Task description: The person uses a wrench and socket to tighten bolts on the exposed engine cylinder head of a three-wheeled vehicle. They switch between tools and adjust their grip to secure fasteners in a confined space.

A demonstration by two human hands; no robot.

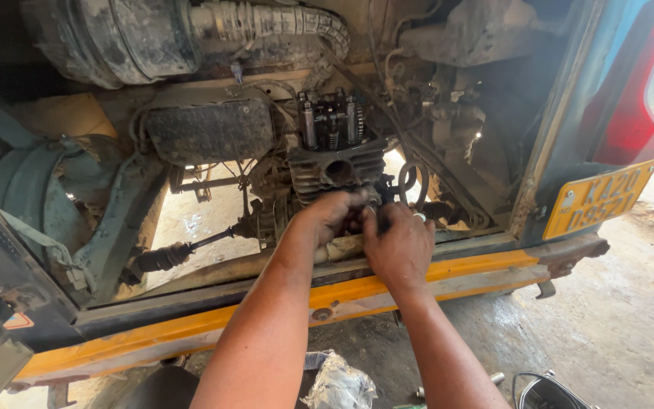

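Under the finned cylinder head, low in the open rear engine bay, we are working both hands at a small dark engine part, which is sitting just below the round port and mostly hidden behind our fingers. We are curling our left hand around something at the base of the head, fingers clenched, though we cannot tell exactly what it is gripping. We are pressing our right hand in just beside it, fingers bent onto the same spot, and its grasp is blocked from view too. Exposed valve springs are standing upright on top of the head. A ribbed hose is running across above, beside a big dirty cylindrical canister. A drive shaft is lying to the left of our hands. We are leaning over the yellow bumper rail, with a yellow plate at right and a crumpled rag lying on the ground below
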